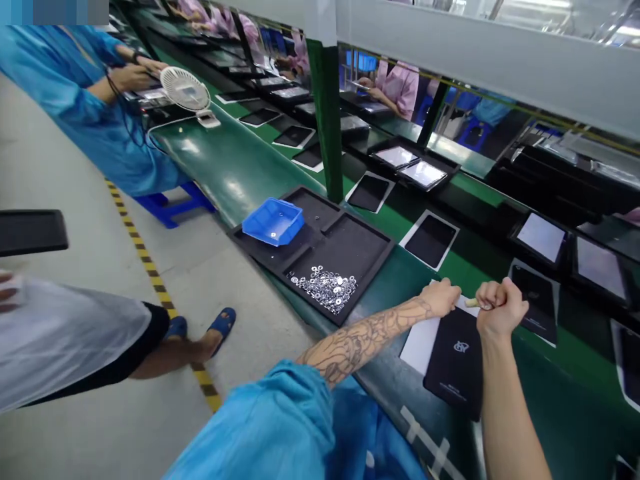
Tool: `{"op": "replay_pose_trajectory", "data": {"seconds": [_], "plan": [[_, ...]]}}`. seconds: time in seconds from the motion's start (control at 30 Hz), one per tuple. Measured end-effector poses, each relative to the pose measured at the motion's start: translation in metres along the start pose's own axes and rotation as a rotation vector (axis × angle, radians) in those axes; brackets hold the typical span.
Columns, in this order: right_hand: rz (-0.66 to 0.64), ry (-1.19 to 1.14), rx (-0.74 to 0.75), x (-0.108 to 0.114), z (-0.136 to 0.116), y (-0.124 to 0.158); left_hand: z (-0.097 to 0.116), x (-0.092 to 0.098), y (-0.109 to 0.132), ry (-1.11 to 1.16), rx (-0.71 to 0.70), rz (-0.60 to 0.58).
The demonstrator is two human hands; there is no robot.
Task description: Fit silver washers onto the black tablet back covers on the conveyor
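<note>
Two hands over a black tablet (455,360): your left hand (444,297) rests ungripped on the white sheet (419,343), your right hand (503,308) clenches a pale stick (471,303).

The person wears a loose, bright blue smock (373,433) of thin, faintly glossy cloth, its left sleeve (270,420) bunching in soft folds and ending near the elbow. The left forearm (350,347) carries a dark line-work tattoo (367,333) of curling, leaf-like shapes that reaches the wrist. The right forearm (505,407) looks unmarked, and the left hand (443,298) and right hand (501,308) are bare
</note>
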State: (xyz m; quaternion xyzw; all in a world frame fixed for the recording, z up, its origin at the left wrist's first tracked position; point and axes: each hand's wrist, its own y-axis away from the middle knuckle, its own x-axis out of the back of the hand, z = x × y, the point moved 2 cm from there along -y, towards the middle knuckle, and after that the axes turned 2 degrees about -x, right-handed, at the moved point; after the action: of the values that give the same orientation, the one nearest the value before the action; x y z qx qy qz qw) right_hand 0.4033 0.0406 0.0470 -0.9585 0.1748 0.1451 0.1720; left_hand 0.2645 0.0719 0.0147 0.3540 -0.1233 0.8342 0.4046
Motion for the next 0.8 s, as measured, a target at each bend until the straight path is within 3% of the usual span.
{"op": "replay_pose_trajectory", "data": {"seconds": [0.17,0.23,0.33,0.43,0.8], "plan": [[0.045,0.079,-0.036,0.015,0.008,0.009,0.009,-0.032,0.08,0.104,-0.06,0.218],[0.073,0.116,-0.065,0.017,0.013,0.015,0.0,-0.048,0.117,0.229,-0.061,0.402],[0.093,0.112,-0.067,0.013,0.022,0.021,-0.015,-0.069,0.155,0.277,-0.035,0.487],[0.063,0.095,-0.06,0.004,0.029,0.026,-0.017,-0.079,0.168,0.195,-0.053,0.467],[-0.052,0.152,-0.114,-0.011,0.05,0.034,-0.009,-0.08,0.166,-0.042,-0.092,0.309]]}}
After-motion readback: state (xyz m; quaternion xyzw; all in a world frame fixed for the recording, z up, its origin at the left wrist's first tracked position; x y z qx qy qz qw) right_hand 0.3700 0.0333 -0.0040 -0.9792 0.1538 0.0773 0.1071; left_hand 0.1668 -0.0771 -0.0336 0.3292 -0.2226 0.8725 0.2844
